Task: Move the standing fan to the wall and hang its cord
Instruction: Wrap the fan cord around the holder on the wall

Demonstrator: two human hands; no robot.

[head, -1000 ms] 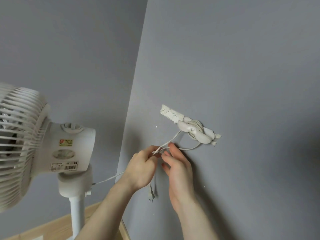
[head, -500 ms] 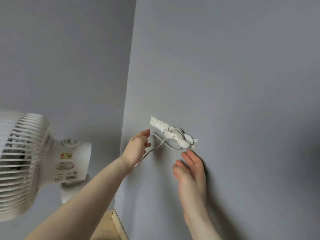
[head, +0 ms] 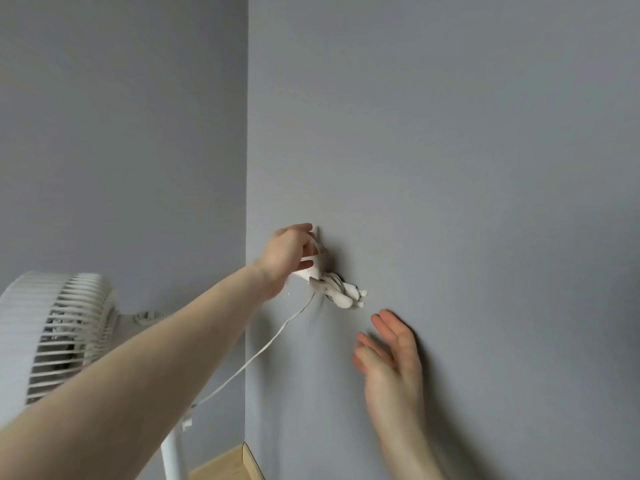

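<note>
Hands — left [head: 289, 252] on cord [head: 266, 348], right [head: 391, 362] below

Two plain grey-blue walls meet at a vertical corner edge [head: 246, 202]. The wall right of the corner [head: 450, 150] is lit a little brighter than the wall left of it [head: 121, 133]. At the corner's foot lies a pale wooden floor [head: 221, 465], edged by a light skirting strip [head: 252, 462].

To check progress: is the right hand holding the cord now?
No, the right hand is open below the hook, apart from the cord.
</note>
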